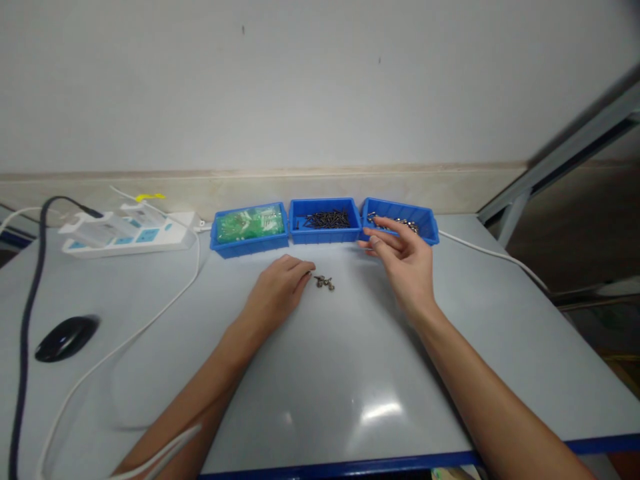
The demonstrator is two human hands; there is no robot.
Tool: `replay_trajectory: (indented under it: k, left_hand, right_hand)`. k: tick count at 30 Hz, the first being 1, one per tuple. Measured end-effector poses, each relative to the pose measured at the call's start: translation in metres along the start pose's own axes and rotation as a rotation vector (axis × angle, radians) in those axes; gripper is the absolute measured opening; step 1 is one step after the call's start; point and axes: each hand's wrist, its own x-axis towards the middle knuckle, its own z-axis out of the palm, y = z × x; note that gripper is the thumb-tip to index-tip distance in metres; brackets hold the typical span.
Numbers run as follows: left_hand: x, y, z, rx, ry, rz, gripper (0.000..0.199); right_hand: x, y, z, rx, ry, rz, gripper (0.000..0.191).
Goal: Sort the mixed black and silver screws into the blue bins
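My left hand (pixel 283 285) is low over the table, its fingers pinched at a small dark item that I cannot make out. Just right of its fingertips lies a small pile of metal pieces (pixel 325 283). My right hand (pixel 400 257) is raised in front of the right blue bin (pixel 427 223), fingers spread, with nothing visible between them. That bin holds shiny metal pieces (pixel 407 225), partly hidden by the hand. Dark screws (pixel 327 219) fill the middle blue bin (pixel 325 237). In the left blue bin (pixel 250 247) are green and clear plastic packets (pixel 250 223).
A white power strip (pixel 135 243) with plugged-in adapters stands at the back left. A black mouse (pixel 67 339) lies at the left, near a dark cable (pixel 31 313) and a white cable (pixel 135 333). Another white cable (pixel 493 252) runs right of the bins. The wall rises behind.
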Motion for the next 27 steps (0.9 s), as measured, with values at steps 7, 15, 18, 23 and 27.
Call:
replay_trajectory:
  k: [7, 15, 18, 23, 27]
  left_hand:
    - [0.005, 0.007, -0.002, -0.256, 0.209, -0.078, 0.017]
    - [0.010, 0.022, -0.009, -0.880, 0.160, -0.449, 0.021]
    - [0.011, 0.023, -0.012, -1.008, 0.117, -0.513, 0.023]
    - [0.011, 0.024, -0.014, -1.058, 0.032, -0.520, 0.024]
    - [0.010, 0.021, -0.011, -0.773, 0.071, -0.394, 0.020]
  right_hand:
    - [-0.010, -0.002, 0.007, -0.047, -0.259, -0.002, 0.031]
    - [-0.017, -0.003, 0.011, -0.066, -0.557, 0.024, 0.032]
    - [-0.017, -0.005, 0.012, 0.050, -0.608, 0.131, 0.030]
    - [-0.015, -0.008, 0.011, 0.136, -0.643, 0.264, 0.028]
    - [-0.011, -0.007, 0.010, 0.131, -0.489, 0.269, 0.024]
